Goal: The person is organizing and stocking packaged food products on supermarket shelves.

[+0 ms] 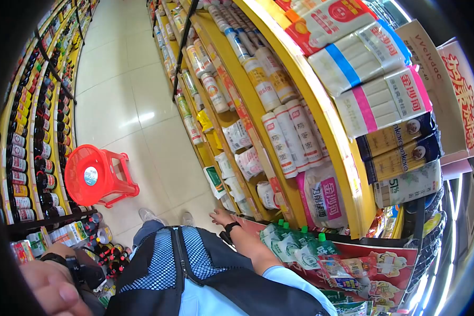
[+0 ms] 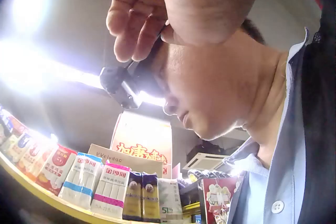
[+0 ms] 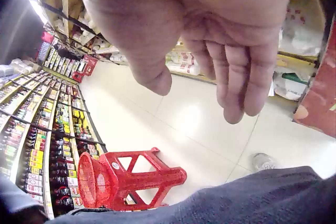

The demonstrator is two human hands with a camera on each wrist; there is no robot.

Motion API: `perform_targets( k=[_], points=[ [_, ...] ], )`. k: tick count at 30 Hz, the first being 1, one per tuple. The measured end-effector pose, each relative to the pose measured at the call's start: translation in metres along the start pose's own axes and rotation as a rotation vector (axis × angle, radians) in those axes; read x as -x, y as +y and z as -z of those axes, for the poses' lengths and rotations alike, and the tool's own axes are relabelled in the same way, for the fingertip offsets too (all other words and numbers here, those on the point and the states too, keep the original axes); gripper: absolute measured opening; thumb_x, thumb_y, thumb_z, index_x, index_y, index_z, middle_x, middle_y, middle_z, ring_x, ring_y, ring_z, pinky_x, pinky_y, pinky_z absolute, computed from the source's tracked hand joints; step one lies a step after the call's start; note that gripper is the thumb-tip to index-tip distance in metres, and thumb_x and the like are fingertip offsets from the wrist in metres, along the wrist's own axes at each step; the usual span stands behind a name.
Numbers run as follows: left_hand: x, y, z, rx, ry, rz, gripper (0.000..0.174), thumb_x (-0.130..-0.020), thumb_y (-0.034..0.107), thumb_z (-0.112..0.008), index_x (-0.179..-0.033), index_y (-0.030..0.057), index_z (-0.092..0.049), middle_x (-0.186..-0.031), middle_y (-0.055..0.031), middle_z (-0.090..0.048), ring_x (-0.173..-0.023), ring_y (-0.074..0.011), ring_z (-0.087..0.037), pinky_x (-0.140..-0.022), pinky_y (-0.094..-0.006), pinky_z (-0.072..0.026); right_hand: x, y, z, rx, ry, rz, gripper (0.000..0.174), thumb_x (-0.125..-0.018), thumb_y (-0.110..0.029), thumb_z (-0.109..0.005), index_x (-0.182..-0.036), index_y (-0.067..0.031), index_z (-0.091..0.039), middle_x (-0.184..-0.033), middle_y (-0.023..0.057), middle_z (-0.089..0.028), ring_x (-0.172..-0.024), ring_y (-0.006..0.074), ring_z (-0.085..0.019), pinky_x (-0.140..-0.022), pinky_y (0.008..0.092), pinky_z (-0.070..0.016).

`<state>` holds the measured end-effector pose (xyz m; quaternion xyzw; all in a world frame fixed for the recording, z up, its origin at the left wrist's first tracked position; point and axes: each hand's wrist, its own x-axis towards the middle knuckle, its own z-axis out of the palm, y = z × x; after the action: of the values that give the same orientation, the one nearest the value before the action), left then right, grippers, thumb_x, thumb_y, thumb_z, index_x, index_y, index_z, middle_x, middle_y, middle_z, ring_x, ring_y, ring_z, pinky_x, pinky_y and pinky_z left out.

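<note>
My left hand [image 1: 55, 287] is raised close to the head camera at the lower left of the head view. In the left wrist view its fingers [image 2: 126, 40] are loosely bent, overlapping the head-worn camera [image 2: 122, 87], with no item showing in them. My right hand [image 3: 226, 40] hangs with relaxed fingers and a bare palm; it holds nothing. In the head view the right hand [image 1: 221, 217] is beside the lower shelves, nearest to white bagged goods [image 1: 236, 188]. Noodle packs [image 1: 382, 100] are stacked on the top of the yellow shelf unit [image 1: 363, 205].
A red plastic stool [image 3: 142, 176] stands in the tiled aisle [image 1: 137, 100], beside shelves of dark sauce bottles [image 1: 42, 150]. Wrapped noodle rolls [image 1: 292, 131] fill the right shelves. Green-capped bags [image 1: 295, 245] hang near my right arm. Cartons [image 1: 432, 79] stand behind the noodle packs.
</note>
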<state>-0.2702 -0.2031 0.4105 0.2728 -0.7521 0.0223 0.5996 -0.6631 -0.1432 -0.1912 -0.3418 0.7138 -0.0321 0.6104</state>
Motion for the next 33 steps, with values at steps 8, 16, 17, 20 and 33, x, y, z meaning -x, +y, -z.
perform_targets(
  k=[8,16,17,20,33],
  points=[
    [-0.013,0.002,0.004,-0.100,0.079,-0.330,0.033,-0.100,0.037,-0.050,-0.086,0.0072,-0.054,-0.072,-0.0050,-0.052,-0.050,-0.0179,-0.043,-0.049,-0.0349,-0.0285,-0.029,0.000,0.023,-0.052,-0.044,0.083,0.053,-0.096,-0.035,-0.073,-0.133,0.0018,-0.062,-0.106,0.0105,-0.072,-0.088,0.0207,-0.071,-0.071,0.0342,-0.0552],
    [-0.030,-0.058,0.040,-0.390,0.241,-0.677,0.024,-0.100,0.027,-0.054,-0.085,0.0075,-0.052,-0.068,-0.0009,-0.054,-0.049,-0.0144,-0.047,-0.047,-0.0300,-0.0350,-0.027,-0.049,0.010,-0.043,0.072,0.124,0.056,-0.094,-0.038,-0.072,-0.129,0.0055,-0.064,-0.102,0.0118,-0.073,-0.086,0.0208,-0.073,-0.068,0.0334,-0.0551],
    [-0.033,-0.072,0.039,-0.301,0.215,-0.662,0.024,-0.100,0.027,-0.054,-0.086,0.0076,-0.053,-0.068,-0.0008,-0.054,-0.049,-0.0143,-0.047,-0.047,-0.0297,-0.0350,-0.022,-0.057,0.009,-0.019,0.098,0.106,0.058,-0.094,-0.039,-0.072,-0.130,0.0058,-0.064,-0.102,0.0121,-0.073,-0.087,0.0208,-0.073,-0.068,0.0327,-0.0551],
    [-0.046,-0.114,0.034,-0.024,0.151,-0.604,0.023,-0.101,0.026,-0.053,-0.088,0.0078,-0.053,-0.069,-0.0005,-0.054,-0.050,-0.0140,-0.048,-0.047,-0.0289,-0.0352,-0.011,-0.070,-0.005,-0.100,0.180,0.044,0.055,-0.088,-0.037,-0.072,-0.124,0.0047,-0.067,-0.096,0.0143,-0.076,-0.083,0.0204,-0.075,-0.065,0.0331,-0.0568],
    [-0.084,-0.222,-0.023,0.641,0.009,-0.548,0.021,-0.107,0.024,-0.047,-0.095,0.0088,-0.054,-0.071,0.0008,-0.056,-0.051,-0.0128,-0.051,-0.045,-0.0256,-0.0357,0.077,-0.026,-0.165,-0.410,0.459,-0.184,0.053,-0.092,-0.039,-0.073,-0.125,0.0021,-0.070,-0.101,0.0113,-0.076,-0.086,0.0170,-0.074,-0.073,0.0298,-0.0583]
  ],
)
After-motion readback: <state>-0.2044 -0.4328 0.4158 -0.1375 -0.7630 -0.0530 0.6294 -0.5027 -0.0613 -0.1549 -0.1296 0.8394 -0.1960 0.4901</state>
